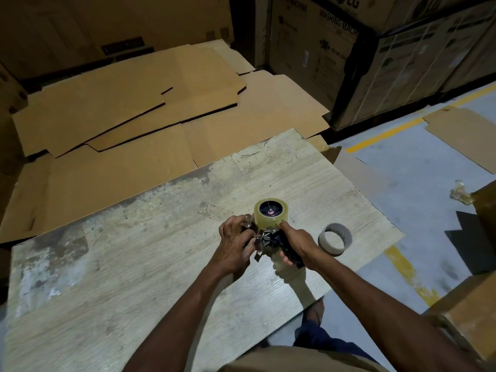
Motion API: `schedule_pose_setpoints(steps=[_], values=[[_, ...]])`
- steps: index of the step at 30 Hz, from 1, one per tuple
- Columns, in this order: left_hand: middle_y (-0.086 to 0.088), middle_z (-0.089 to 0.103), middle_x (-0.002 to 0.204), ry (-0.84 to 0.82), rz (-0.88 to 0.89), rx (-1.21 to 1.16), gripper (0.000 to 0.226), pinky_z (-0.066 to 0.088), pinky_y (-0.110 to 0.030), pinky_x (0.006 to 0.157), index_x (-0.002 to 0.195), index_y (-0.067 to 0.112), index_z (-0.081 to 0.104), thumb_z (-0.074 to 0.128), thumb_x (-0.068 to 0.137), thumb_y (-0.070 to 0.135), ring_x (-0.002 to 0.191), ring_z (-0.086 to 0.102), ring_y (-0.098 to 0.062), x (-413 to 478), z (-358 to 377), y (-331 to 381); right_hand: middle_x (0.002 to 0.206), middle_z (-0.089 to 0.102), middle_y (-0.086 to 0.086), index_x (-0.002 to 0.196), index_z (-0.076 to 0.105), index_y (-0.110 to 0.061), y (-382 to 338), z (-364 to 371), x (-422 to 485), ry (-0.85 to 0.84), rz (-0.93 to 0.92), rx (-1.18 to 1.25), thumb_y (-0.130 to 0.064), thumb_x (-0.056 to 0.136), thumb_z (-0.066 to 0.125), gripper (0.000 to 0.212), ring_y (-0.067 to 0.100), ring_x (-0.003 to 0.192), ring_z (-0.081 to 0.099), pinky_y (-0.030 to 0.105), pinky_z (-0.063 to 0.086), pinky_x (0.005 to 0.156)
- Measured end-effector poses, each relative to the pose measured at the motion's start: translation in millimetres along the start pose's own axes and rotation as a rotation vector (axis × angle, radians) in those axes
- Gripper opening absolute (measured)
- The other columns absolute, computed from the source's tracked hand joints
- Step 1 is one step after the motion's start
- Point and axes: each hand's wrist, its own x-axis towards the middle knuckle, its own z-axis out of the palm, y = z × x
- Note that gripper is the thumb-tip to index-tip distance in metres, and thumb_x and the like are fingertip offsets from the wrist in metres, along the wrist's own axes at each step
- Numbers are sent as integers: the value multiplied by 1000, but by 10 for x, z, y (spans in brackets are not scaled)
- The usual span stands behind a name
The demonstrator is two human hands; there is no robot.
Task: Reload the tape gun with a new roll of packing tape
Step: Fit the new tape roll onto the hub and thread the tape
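A black and metal tape gun (268, 241) is held just above the worn wooden table (134, 264). A full roll of clear yellowish packing tape (271, 214) sits on the gun's hub at its far end. My left hand (233, 245) grips the gun's left side near the metal front parts. My right hand (294, 244) holds the gun's right side and handle, with a fingertip touching the roll's lower edge. An empty grey cardboard tape core (335, 238) lies on the table just right of my right hand.
Flattened cardboard sheets (134, 116) lie beyond the table's far edge. Large printed appliance cartons (349, 49) stand at the back right. The grey floor with yellow lines (389, 132) runs along the right, with a crumpled piece of tape (460, 193) and brown boxes (472, 318) there.
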Motion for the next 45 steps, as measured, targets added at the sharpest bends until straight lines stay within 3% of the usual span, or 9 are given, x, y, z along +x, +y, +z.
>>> schedule_pose_setpoints(steps=[8, 13, 17, 22, 27, 36, 38, 42, 45], values=[[4, 35, 131, 121, -150, -84, 20, 2, -11, 109, 90, 22, 69, 55, 90, 36, 134, 29, -24, -163, -150, -12, 68, 72, 20, 87, 74, 5, 25, -192, 76, 47, -16, -17, -61, 90, 52, 70, 29, 51, 62, 35, 52, 57], [-2, 44, 135, 129, -143, -20, 13, 11, -25, 111, 99, 28, 72, 63, 94, 36, 136, 37, -32, -143, -132, -7, 72, 73, 23, 90, 74, 5, 24, -345, 131, 34, -14, -38, -63, 85, 53, 72, 30, 55, 63, 37, 54, 61], [-2, 30, 156, 40, -99, 37, 25, 12, -47, 117, 125, 34, 69, 63, 100, 34, 147, 21, -32, 11, -79, 70, 74, 73, 24, 89, 75, 6, 69, -328, 129, 20, -23, -56, -65, 86, 52, 74, 31, 57, 64, 39, 53, 63], [6, 19, 167, -104, -147, -74, 25, 11, -44, 114, 118, 43, 71, 50, 104, 48, 155, 3, -28, 346, -84, 176, 72, 76, 19, 88, 77, 4, 152, -347, 122, 63, -30, -151, -72, 83, 51, 81, 28, 57, 68, 39, 57, 67], [5, 20, 167, -302, -190, -33, 39, 13, -58, 118, 95, 32, 78, 49, 100, 58, 156, -5, -29, 687, 76, 160, 75, 78, 19, 86, 78, 0, 218, -296, 74, 63, -24, -192, -79, 84, 47, 85, 32, 64, 73, 40, 57, 68], [-2, 17, 171, -555, -312, 75, 62, -5, -64, 120, 92, 17, 83, 52, 93, 71, 158, -13, -24, 969, 203, 343, 71, 77, 16, 79, 76, 1, 300, -270, 62, 38, -45, -152, -70, 95, 43, 80, 27, 60, 68, 34, 53, 61], [-3, 21, 170, -574, -340, 70, 66, -5, -64, 120, 95, 16, 83, 56, 87, 76, 158, -11, -24, 980, 195, 381, 67, 75, 17, 69, 72, -4, 309, -269, 66, 32, -51, -148, -69, 96, 44, 75, 26, 57, 66, 33, 51, 58], [-4, 28, 168, -556, -397, 49, 82, -5, -63, 121, 130, 11, 68, 68, 79, 76, 158, -8, -25, 1001, 156, 493, 65, 73, 15, 65, 70, -7, 353, -267, 123, 27, -57, -150, -70, 95, 42, 75, 24, 56, 65, 32, 50, 60], [1, 30, 167, -563, -447, 42, 75, -3, -62, 121, 131, 14, 67, 76, 78, 67, 158, -7, -24, 1035, 124, 569, 67, 74, 17, 68, 73, -5, 406, -266, 181, 20, -56, -163, -74, 91, 40, 80, 24, 56, 66, 33, 51, 61]])
